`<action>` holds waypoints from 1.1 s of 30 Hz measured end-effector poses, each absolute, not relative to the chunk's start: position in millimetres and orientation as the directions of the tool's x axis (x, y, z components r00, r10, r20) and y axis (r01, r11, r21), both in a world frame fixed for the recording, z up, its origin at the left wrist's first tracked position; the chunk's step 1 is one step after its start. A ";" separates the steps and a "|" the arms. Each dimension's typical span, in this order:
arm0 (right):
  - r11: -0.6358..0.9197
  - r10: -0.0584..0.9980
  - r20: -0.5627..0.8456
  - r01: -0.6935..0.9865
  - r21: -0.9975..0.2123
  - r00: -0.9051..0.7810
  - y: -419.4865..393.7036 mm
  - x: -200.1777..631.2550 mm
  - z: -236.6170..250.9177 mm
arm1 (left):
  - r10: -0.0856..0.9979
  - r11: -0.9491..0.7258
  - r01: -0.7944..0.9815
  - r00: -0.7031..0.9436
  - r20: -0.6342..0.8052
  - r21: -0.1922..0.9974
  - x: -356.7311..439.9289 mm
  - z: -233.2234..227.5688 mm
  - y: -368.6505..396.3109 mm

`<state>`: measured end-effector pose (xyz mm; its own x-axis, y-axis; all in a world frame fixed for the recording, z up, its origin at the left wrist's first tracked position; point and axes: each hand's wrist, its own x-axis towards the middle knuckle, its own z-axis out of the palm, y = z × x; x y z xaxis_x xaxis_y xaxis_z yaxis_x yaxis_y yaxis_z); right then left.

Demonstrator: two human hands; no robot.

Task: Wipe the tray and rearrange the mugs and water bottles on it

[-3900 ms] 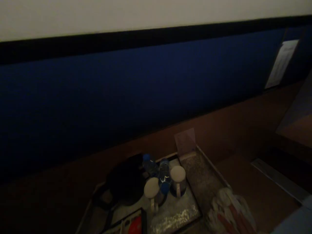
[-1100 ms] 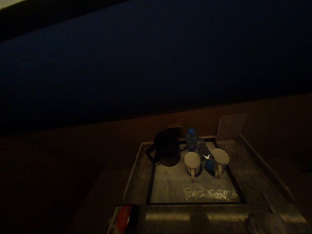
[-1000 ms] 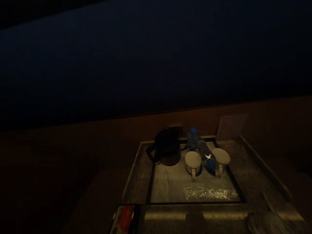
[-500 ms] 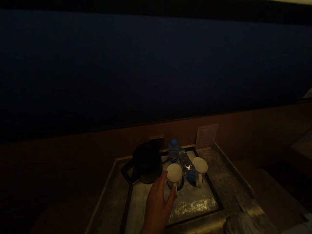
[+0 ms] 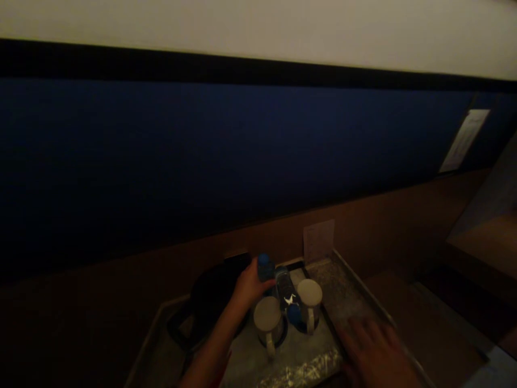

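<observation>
- From my end I see the left hand (image 5: 247,284) at the upright bottle (image 5: 265,267), its thumb across the front and the hand closed around it; the other fingers are partly hidden.
- I find that bottle near the back of the tray (image 5: 247,360), between the dark kettle (image 5: 212,291) and a lying bottle (image 5: 283,283) whose blue cap points toward me.
- I see the right hand (image 5: 374,347) over the right side of the table (image 5: 343,288), fingers somewhat spread and pinching nothing; it is blurred, and I cannot tell whether it touches the surface.
- I see one white cup (image 5: 267,313) in front of the bottles and another white cup (image 5: 309,292) just beside the lying one, handles toward me.
- I make out a card (image 5: 319,240) propped against the wall behind the table.
</observation>
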<state>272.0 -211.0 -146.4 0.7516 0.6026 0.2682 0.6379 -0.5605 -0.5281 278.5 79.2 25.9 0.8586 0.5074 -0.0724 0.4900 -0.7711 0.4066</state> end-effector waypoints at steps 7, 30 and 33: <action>-0.415 0.698 0.452 0.828 -0.377 0.556 -76.8 285.7 -108.4 | 0.494 -0.796 0.445 0.869 0.017 0.410 271.3 36.3 75.8; -0.545 0.468 0.178 0.441 -0.713 0.866 -160.7 516.1 -79.7 | 0.303 -0.744 0.163 0.947 0.110 0.648 388.9 8.8 -23.2; -0.563 0.445 0.145 0.402 -0.722 0.883 -160.7 525.1 -97.6 | 0.280 -0.739 0.180 0.959 0.053 0.649 401.6 -22.9 -29.6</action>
<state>525.1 -160.7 -97.6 0.8835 0.4453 0.1454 0.4025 -0.5626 -0.7221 401.6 -29.6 -22.9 0.9586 0.2796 0.0529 0.1797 -0.7389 0.6493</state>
